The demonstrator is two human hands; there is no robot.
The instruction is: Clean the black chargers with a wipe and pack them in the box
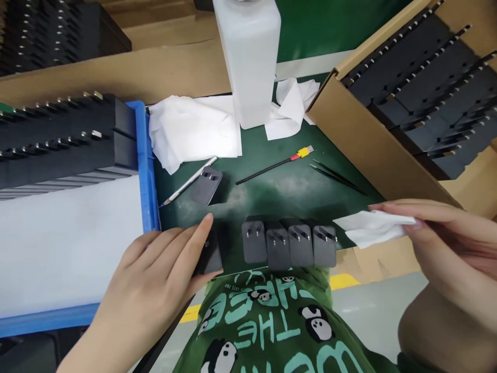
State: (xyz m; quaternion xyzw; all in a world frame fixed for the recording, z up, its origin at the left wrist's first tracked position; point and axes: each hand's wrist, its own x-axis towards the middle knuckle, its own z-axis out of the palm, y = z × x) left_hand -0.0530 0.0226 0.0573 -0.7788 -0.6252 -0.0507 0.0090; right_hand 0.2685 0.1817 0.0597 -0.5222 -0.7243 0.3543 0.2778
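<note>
My left hand (166, 269) is closed around a black plug adapter (212, 255) at the near edge of the green table. The hand covers much of that adapter. Between the thumb and fingers of my right hand (438, 233) is a folded white wipe (373, 228), held out to the right. Several black plug adapters (289, 244) stand in a row between my hands, metal prongs showing. Another adapter (207, 185) lies beyond my left hand, beside a silver pen-like tool (190, 181).
A blue tray (145, 171) with rows of adapters (66, 140) is at left. At right stands a cardboard box (373, 134) of adapters. A white bottle (252, 67), white cloths (194, 127), a short USB cable (272, 168) and black tweezers (337, 176) lie farther back.
</note>
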